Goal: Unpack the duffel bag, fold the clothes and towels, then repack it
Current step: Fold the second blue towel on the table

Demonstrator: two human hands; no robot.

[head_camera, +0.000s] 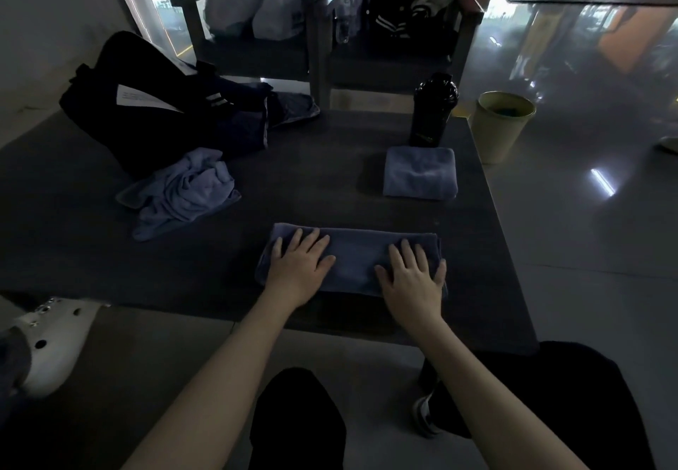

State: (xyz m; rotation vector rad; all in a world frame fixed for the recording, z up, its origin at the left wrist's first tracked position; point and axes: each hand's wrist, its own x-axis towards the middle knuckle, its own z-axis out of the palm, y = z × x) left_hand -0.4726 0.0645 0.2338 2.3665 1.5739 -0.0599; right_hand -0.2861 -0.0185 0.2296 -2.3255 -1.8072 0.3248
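Your knees in dark trousers sit lowest in view, and your bare forearms reach from them to the dark table (312, 176). Your left hand (299, 267) and right hand (412, 275) both lie flat, fingers straight and spread, pressing on a blue towel (356, 256) folded into a long strip near the table's front edge; neither hand grips anything. By my reading you are smoothing this fold, and one more fold across would bring it to the shape of the folded towel (420, 172) that lies square farther back on your right, just in front of a black bottle (434, 109). So one towel looks finished and a second is partway. A crumpled towel (183, 190) lies in a heap to your left, not yet folded. Behind it the black duffel bag (110, 102) slumps open at the far left of the table, with dark clothes (234, 102) bearing white stripes spilling from its mouth, so unpacking looks unfinished too, and repacking has not begun. As for writing, a white paper (141, 97) in the bag carries lines of print too small to read, and a faint mark low on the bottle cannot be made out either.
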